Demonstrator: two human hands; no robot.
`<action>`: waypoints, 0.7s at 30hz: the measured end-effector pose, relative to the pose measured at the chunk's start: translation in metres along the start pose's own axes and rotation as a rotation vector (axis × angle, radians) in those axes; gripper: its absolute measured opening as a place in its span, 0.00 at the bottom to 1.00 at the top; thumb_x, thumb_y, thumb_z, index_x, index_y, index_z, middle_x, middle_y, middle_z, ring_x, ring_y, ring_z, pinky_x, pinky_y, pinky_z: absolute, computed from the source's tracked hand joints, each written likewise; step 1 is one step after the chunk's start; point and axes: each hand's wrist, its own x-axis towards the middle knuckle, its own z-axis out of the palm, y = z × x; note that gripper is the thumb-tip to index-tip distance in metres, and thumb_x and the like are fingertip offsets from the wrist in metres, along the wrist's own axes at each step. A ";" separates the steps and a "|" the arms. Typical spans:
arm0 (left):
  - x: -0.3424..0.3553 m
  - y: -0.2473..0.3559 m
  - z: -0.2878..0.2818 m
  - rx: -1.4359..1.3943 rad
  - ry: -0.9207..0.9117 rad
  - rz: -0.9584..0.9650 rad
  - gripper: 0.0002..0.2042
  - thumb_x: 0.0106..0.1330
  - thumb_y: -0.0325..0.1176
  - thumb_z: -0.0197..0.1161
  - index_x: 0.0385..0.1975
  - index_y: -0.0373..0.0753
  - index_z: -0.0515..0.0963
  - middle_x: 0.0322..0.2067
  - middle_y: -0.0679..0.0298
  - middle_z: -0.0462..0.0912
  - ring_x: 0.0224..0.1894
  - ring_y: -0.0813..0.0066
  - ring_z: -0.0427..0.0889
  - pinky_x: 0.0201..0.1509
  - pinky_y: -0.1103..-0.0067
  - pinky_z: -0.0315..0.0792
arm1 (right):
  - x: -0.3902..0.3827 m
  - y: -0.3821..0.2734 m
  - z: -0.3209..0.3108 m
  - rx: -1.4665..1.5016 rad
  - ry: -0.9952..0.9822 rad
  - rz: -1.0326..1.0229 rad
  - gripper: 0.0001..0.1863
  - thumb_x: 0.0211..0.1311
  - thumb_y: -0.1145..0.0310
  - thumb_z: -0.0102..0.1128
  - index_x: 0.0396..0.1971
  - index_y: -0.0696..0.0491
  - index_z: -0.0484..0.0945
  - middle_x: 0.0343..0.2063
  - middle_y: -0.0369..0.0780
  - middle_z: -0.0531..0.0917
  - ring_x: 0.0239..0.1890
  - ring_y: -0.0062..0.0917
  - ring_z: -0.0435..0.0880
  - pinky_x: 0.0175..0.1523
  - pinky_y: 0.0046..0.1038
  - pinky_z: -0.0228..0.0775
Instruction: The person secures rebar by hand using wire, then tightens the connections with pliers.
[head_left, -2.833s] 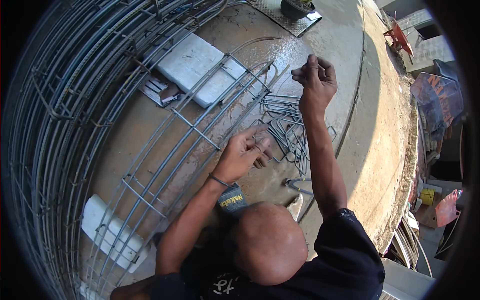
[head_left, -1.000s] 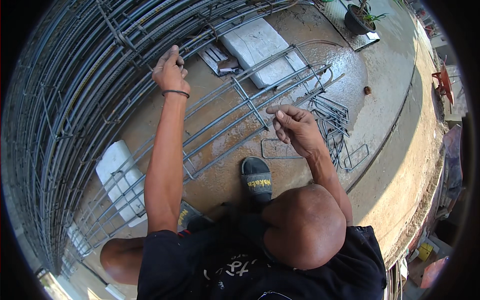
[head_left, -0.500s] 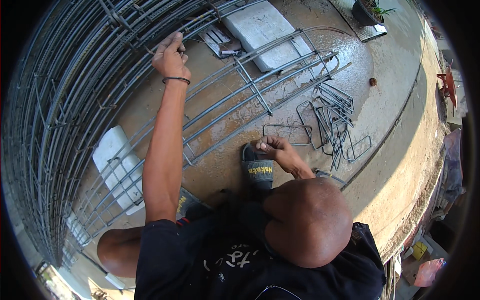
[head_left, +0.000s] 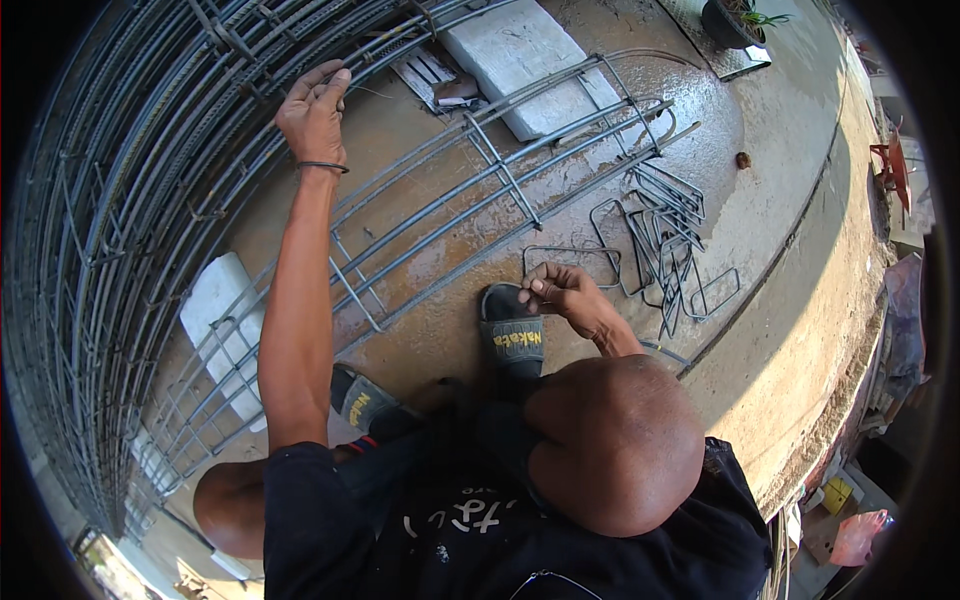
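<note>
Cage (head_left: 503,172) stretches from upper right to, seemingly, lower left.

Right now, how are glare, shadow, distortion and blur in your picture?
Head view: glare marks the wet grey concrete floor; head view: shade stops at the sunlit pale concrete strip, right; head view: fisheye bends the stacked grey steel bars, left; head view: bare left hand and bare right hand look fairly sharp.

Left hand (head_left: 314,118) has the dense rebar stack (head_left: 150,180) crowding its left, so not much room there. There's a lane of brown floor (head_left: 435,352) between the slim rebar cage (head_left: 505,173) and the sandals (head_left: 512,335), but bent-rod hoops (head_left: 665,228) kinda block the right hand (head_left: 562,296) forward and right.
</note>
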 end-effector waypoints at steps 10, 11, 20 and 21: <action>0.010 -0.016 -0.001 0.124 -0.137 0.059 0.12 0.58 0.25 0.66 0.42 0.32 0.78 0.15 0.80 0.60 0.18 0.93 0.53 0.21 0.89 0.46 | 0.001 0.001 -0.022 0.029 0.027 -0.118 0.02 0.60 0.76 0.59 0.31 0.57 0.74 0.28 0.37 0.83 0.28 0.17 0.79 0.34 0.19 0.72; 0.012 -0.026 -0.009 0.143 -0.135 0.044 0.12 0.59 0.26 0.65 0.43 0.32 0.78 0.15 0.81 0.56 0.18 0.92 0.51 0.21 0.88 0.45 | 0.002 0.004 -0.025 -0.038 0.017 -0.166 0.02 0.59 0.77 0.58 0.30 0.56 0.73 0.27 0.36 0.82 0.27 0.17 0.78 0.32 0.18 0.70; 0.032 -0.060 -0.067 0.699 -0.291 0.140 0.13 0.62 0.31 0.64 0.44 0.32 0.78 0.19 0.72 0.65 0.23 0.85 0.59 0.27 0.83 0.58 | -0.016 -0.001 -0.026 -0.553 0.259 -0.559 0.07 0.59 0.70 0.59 0.31 0.59 0.75 0.24 0.41 0.80 0.25 0.26 0.78 0.32 0.29 0.68; 0.033 -0.063 -0.068 0.796 -0.324 0.216 0.13 0.62 0.31 0.63 0.44 0.33 0.78 0.19 0.72 0.65 0.22 0.85 0.59 0.27 0.83 0.59 | -0.018 -0.002 -0.025 -0.543 0.267 -0.542 0.08 0.58 0.70 0.59 0.32 0.59 0.76 0.24 0.42 0.80 0.25 0.29 0.78 0.33 0.31 0.68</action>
